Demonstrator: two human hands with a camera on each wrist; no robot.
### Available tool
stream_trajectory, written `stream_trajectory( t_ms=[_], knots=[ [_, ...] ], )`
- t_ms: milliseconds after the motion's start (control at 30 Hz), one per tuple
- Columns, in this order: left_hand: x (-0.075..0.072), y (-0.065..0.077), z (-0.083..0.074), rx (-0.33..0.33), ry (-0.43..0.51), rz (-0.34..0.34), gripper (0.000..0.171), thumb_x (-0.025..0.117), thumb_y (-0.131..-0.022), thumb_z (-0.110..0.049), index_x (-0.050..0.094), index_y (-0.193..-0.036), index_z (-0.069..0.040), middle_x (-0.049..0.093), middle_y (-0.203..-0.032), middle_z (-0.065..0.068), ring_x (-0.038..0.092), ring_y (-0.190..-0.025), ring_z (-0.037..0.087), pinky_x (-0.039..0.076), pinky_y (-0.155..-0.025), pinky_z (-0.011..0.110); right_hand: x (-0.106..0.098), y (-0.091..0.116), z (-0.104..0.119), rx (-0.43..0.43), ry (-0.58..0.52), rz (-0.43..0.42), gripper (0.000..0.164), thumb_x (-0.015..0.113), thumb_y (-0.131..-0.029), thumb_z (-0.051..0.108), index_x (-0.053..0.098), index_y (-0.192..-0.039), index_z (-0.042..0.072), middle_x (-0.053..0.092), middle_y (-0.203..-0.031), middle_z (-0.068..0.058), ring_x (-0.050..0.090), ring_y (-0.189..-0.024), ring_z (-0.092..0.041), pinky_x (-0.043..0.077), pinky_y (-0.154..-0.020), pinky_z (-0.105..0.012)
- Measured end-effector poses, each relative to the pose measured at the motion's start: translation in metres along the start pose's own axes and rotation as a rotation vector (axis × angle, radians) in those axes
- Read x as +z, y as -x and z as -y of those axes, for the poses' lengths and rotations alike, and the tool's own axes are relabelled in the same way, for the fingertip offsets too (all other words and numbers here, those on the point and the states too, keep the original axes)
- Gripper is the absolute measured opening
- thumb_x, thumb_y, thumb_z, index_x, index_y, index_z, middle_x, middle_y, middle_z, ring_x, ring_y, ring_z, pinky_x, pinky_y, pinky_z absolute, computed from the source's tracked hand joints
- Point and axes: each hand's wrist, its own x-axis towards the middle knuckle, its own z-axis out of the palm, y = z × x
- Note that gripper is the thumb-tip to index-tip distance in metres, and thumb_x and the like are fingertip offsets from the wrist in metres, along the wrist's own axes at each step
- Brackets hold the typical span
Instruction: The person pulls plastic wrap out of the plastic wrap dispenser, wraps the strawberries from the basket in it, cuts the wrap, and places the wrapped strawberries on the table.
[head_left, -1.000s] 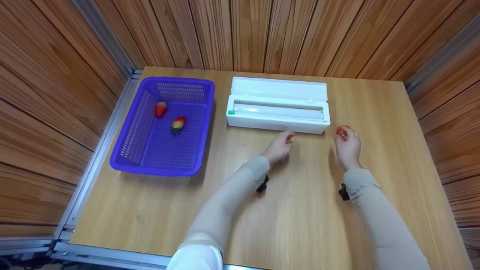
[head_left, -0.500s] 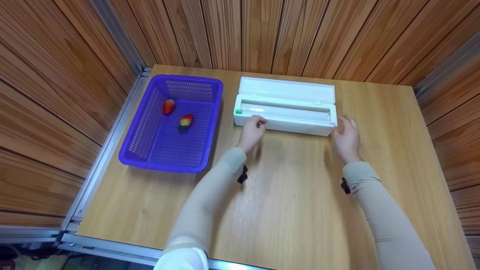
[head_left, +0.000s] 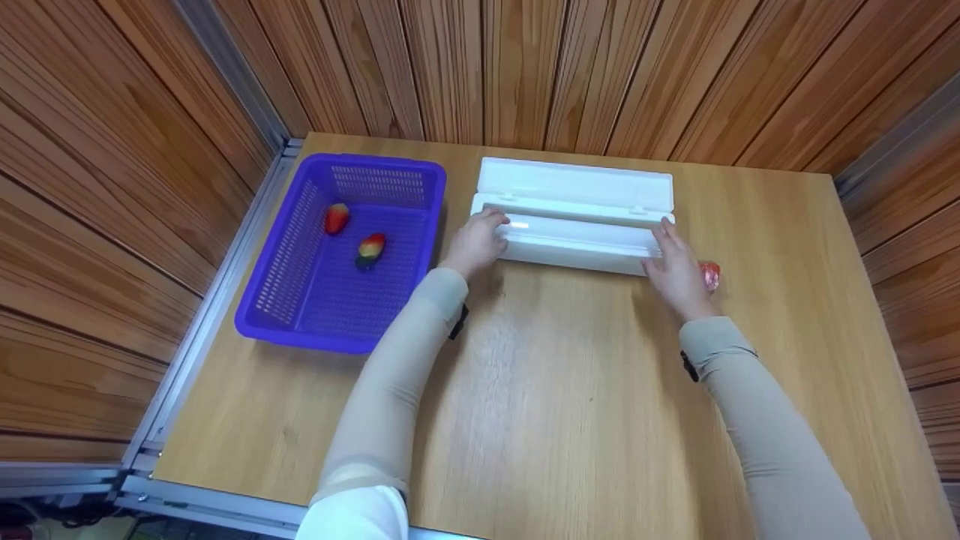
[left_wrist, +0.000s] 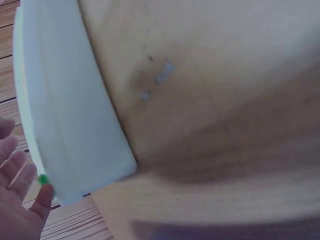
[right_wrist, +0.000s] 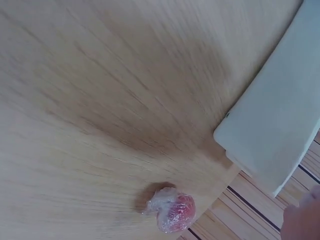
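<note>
A white plastic wrap dispenser [head_left: 574,260] stands with its lid folded back, a roll of clear film [head_left: 577,231] along its opening. My left hand [head_left: 475,241] holds its left front corner, thumb low on the front and fingers over the top. In the left wrist view that thumb meets a green slider [left_wrist: 43,179]. At the opposite end my right hand [head_left: 675,274] grips the right front corner, thumb in front and fingertips on top. A red piece wrapped in crinkled clear film [right_wrist: 177,212] lies on the table just right of the right hand.
A purple basket [head_left: 330,341] stands at the left with two strawberry-like pieces: one red [head_left: 337,218], one red and yellow with a dark green end [head_left: 370,250]. Wood-panelled walls [head_left: 525,75] rise behind the table [head_left: 562,420] and at both sides.
The right hand has let go of the wrapped red piece and moved left onto the dispenser. The left hand has slid left along the dispenser's front to its left end.
</note>
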Motion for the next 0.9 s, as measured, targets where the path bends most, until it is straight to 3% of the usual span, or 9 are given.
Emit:
stream_trajectory(
  t_ms=[133, 233, 467, 633, 900],
  knots=[
    [0.005, -0.001, 0.002, 0.018, -0.108, 0.028, 0.04, 0.055, -0.085, -0.027, 0.048, -0.124, -0.021, 0.042, -0.134, -0.004, 0.038, -0.125, 0.015, 0.028, -0.106, 0.04, 0.005, 0.0, -0.002, -0.011, 0.049, 0.066, 0.058, 0.052, -0.086, 0.01, 0.026, -0.137, 0.007, 0.016, -0.147, -0.008, 0.015, -0.135, -0.028, 0.017, -0.109, -0.046],
    [0.007, -0.001, 0.003, 0.025, -0.159, 0.021, 0.04, 0.055, -0.085, -0.028, 0.048, -0.124, -0.02, 0.045, -0.131, -0.003, 0.041, -0.122, 0.015, 0.028, -0.105, 0.042, 0.006, 0.0, -0.002, 0.035, 0.103, 0.111, 0.053, 0.049, -0.088, 0.014, 0.028, -0.137, 0.012, 0.019, -0.147, -0.005, 0.017, -0.135, -0.027, 0.018, -0.108, -0.046],
    [0.009, -0.004, 0.006, 0.037, -0.233, -0.029, 0.031, 0.052, -0.087, -0.023, 0.054, -0.118, -0.018, 0.053, -0.12, -0.002, 0.048, -0.112, 0.014, 0.036, -0.099, 0.035, 0.006, -0.003, 0.0, 0.057, 0.132, 0.096, 0.04, 0.047, -0.089, 0.01, 0.043, -0.128, 0.009, 0.041, -0.134, -0.012, 0.032, -0.127, -0.032, 0.026, -0.105, -0.048],
    [0.009, -0.006, 0.008, 0.038, -0.227, -0.057, 0.026, 0.053, -0.087, -0.019, 0.058, -0.112, -0.018, 0.055, -0.112, -0.003, 0.05, -0.107, 0.014, 0.039, -0.094, 0.035, 0.006, -0.007, 0.001, 0.083, 0.061, 0.077, 0.034, 0.048, -0.088, 0.007, 0.049, -0.122, 0.007, 0.046, -0.126, -0.012, 0.037, -0.121, -0.031, 0.031, -0.102, -0.047],
    [0.008, -0.011, 0.008, -0.009, -0.12, -0.047, 0.019, 0.055, -0.085, -0.018, 0.062, -0.103, -0.017, 0.056, -0.104, -0.005, 0.051, -0.104, 0.013, 0.038, -0.092, 0.034, 0.003, -0.017, -0.002, 0.078, -0.078, -0.006, 0.019, 0.056, -0.082, 0.001, 0.06, -0.1, -0.002, 0.054, -0.102, -0.016, 0.046, -0.1, -0.028, 0.04, -0.087, -0.041]
  ],
)
